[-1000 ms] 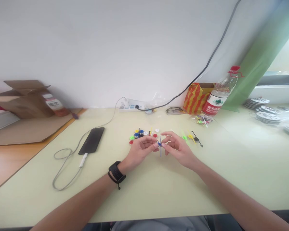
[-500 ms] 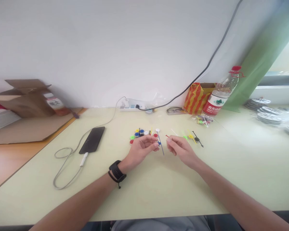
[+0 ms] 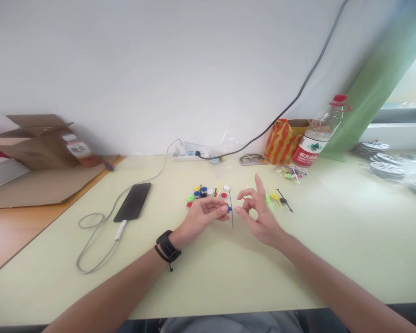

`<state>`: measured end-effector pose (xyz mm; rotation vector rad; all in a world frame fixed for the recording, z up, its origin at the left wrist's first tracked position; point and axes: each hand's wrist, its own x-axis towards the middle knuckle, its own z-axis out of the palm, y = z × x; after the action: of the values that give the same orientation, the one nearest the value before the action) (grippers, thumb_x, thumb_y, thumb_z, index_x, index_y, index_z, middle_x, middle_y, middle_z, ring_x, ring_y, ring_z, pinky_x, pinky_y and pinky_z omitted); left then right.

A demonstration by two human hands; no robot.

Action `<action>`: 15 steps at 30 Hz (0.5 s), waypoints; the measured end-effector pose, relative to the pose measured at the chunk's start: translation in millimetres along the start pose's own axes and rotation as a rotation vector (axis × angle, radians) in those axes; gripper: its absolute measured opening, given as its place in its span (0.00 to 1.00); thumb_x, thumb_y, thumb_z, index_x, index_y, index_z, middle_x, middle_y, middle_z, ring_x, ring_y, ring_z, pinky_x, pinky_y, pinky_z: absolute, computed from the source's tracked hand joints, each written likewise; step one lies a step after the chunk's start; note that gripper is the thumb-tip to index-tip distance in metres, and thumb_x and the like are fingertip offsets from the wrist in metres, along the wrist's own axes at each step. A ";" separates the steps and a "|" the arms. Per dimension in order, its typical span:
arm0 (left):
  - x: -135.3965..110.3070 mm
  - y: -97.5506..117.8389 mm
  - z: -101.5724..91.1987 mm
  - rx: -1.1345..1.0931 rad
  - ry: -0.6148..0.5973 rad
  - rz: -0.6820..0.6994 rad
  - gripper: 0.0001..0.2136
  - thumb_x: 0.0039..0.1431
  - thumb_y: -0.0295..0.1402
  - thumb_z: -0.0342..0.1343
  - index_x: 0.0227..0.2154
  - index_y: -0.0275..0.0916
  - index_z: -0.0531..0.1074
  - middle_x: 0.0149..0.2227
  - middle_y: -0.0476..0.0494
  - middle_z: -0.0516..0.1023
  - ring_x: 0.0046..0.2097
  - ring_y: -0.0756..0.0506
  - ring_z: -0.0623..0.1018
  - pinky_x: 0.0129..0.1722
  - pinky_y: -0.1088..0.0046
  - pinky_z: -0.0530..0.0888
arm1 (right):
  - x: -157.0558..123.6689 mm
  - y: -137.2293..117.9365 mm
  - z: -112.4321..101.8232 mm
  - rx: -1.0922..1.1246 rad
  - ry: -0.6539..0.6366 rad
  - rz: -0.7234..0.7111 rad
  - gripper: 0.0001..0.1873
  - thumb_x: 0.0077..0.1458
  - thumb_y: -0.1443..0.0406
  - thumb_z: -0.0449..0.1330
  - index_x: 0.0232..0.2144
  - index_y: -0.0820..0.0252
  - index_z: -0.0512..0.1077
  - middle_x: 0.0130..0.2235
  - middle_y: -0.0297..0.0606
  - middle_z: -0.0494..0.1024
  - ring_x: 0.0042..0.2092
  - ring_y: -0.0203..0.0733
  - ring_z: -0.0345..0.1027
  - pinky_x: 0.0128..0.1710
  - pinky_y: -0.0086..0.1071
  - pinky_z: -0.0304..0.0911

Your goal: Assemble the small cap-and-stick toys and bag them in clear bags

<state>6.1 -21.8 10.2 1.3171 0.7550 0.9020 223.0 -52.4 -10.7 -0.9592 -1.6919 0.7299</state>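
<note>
My left hand (image 3: pixel 210 210) is closed in a pinch on a blue spinner arrow (image 3: pixel 232 217). Its thin pointer stands nearly upright beyond the fingertips, with the small hub against them. Just right of it, my right hand (image 3: pixel 260 212) is raised with the index finger stretched up and the thumb apart. A small red piece (image 3: pixel 243 198) shows by its bent fingers; whether they touch it I cannot tell. Behind my left hand lie several round coloured pieces, a white one (image 3: pixel 226 188) and a red one (image 3: pixel 223 195) among them. A yellow arrow (image 3: pixel 274 197) and a black arrow (image 3: pixel 283 201) lie beyond my right hand.
A phone (image 3: pixel 133 202) on a charging cable lies left. At the wall are a power strip (image 3: pixel 189 152), glasses (image 3: pixel 252 159), a striped bag (image 3: pixel 280 143) and a large bottle (image 3: pixel 315 138). White discs (image 3: pixel 387 170) are stacked right; a cardboard box (image 3: pixel 45 143) stands left.
My right hand's index finger has straightened upward, and its thumb and fingers have spread apart. The blue spinner arrow in my left hand has turned closer to upright.
</note>
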 end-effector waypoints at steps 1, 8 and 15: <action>-0.1 0.2 0.2 -0.003 -0.005 -0.002 0.16 0.56 0.40 0.71 0.42 0.34 0.80 0.37 0.41 0.84 0.37 0.46 0.83 0.43 0.68 0.80 | 0.8 0.6 -0.7 -0.001 -0.012 0.031 0.23 0.67 0.53 0.57 0.61 0.48 0.64 0.44 0.36 0.70 0.31 0.36 0.64 0.33 0.34 0.65; -0.2 2.2 2.4 -0.006 0.011 0.011 0.17 0.54 0.41 0.72 0.40 0.34 0.80 0.37 0.40 0.84 0.35 0.45 0.83 0.43 0.66 0.80 | 11.4 -2.7 -8.8 0.130 -0.017 0.268 0.30 0.68 0.46 0.53 0.19 0.56 0.56 0.21 0.29 0.55 0.24 0.35 0.49 0.25 0.34 0.52; -0.9 3.1 3.6 -0.007 -0.008 0.032 0.16 0.55 0.41 0.71 0.41 0.34 0.80 0.37 0.41 0.83 0.36 0.45 0.83 0.42 0.67 0.79 | 9.9 -5.1 -3.3 0.239 -0.128 0.217 0.13 0.62 0.55 0.65 0.44 0.53 0.70 0.40 0.35 0.74 0.35 0.38 0.69 0.36 0.35 0.68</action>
<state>8.5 -24.2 13.6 1.3291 0.7261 0.9238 223.1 -46.3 -0.8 -0.9512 -1.5800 1.1320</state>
